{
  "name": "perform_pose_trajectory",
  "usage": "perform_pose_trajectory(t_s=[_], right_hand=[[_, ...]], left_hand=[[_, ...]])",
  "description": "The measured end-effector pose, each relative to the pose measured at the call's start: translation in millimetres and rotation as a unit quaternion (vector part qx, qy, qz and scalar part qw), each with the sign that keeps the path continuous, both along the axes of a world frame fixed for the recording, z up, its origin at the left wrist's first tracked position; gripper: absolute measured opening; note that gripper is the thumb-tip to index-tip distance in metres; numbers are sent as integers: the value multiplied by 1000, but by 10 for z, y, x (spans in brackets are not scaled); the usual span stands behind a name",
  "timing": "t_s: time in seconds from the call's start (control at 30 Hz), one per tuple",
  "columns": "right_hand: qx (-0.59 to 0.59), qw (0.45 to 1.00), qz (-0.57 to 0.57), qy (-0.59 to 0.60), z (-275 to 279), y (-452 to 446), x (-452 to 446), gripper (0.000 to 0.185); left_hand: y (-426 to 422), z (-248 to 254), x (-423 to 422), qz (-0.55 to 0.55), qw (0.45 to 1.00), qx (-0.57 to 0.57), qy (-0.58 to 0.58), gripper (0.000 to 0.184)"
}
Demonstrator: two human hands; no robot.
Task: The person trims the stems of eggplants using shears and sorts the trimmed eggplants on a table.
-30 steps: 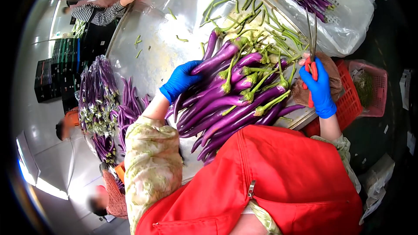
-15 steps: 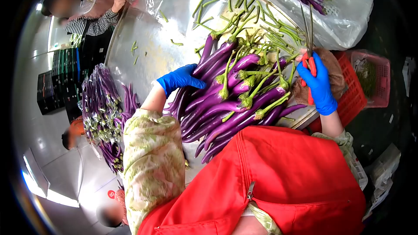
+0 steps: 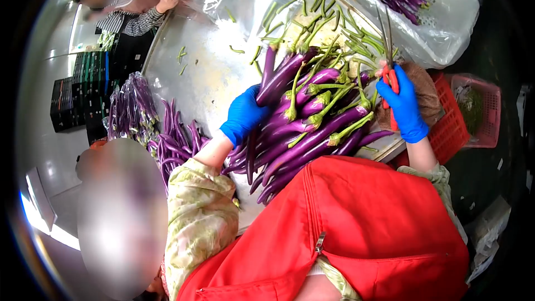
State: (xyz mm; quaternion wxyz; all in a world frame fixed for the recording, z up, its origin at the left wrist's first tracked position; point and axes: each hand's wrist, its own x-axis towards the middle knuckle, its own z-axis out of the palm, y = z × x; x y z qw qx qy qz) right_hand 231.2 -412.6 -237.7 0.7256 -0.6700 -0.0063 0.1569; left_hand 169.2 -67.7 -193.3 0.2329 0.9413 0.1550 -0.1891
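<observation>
A pile of long purple eggplants [image 3: 304, 150] with green stems lies on the metal table in front of me, stems pointing up and to the right. My left hand [image 3: 246, 114], in a blue glove, is closed around the upper part of an eggplant [image 3: 284, 78] at the pile's left side; whether it grips more than one I cannot tell. To the right of the stems, my right hand [image 3: 408, 108], also gloved in blue, holds scissors [image 3: 392, 86] by their red handles. Their long blades point upward, slightly apart.
Cut green stems [image 3: 362, 42] are scattered over the metal table [image 3: 206, 72]. More eggplants [image 3: 175, 145] and a bagged bunch [image 3: 132, 106] lie left. A plastic-lined crate [image 3: 446, 28], a brown cloth [image 3: 421, 86] and red baskets [image 3: 452, 120] are right. Another person's hand [image 3: 168, 1] holds plastic upper left.
My left hand has moved right and down, closing around an eggplant and shifting it. My right hand keeps the scissors in nearly the same place. A blurred person has come in at lower left.
</observation>
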Motion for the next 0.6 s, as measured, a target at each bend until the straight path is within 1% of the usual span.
perform_pose_trajectory(t_s=[0.07,0.13,0.2,0.27,0.33,0.4,0.47,0.5,0.53,0.57,0.6], right_hand=[[-16,999,14,-26,104,-7,-23,33],[-43,989,25,-138,129,-53,-35,32],[-43,985,68,-151,316,-113,-90,37],[-99,976,91,-169,365,-184,-142,47],[-137,948,74,-277,447,-162,-213,47],[-167,904,57,-390,660,-102,-258,48],[-156,892,62,-419,924,-29,-333,47],[-143,910,78,-382,1001,8,-381,44],[-25,956,165,-241,1091,51,-395,40],[66,963,243,-97,1304,114,-435,38],[152,936,313,53,1489,173,-479,36]], left_hand=[[12,94,-39,0,999,-21,-28,55],[86,229,-87,11,997,-33,-70,54],[253,333,-172,36,990,-34,-132,58],[319,563,-284,86,974,-104,-181,58],[354,769,-410,129,953,-163,-222,55],[338,969,-551,136,935,-184,-269,54],[276,1111,-690,148,917,-203,-311,52],[247,1163,-759,153,907,-212,-331,52],[215,1196,-812,153,898,-210,-355,50],[172,1219,-861,153,889,-210,-377,48],[132,1228,-909,152,881,-209,-397,46]])
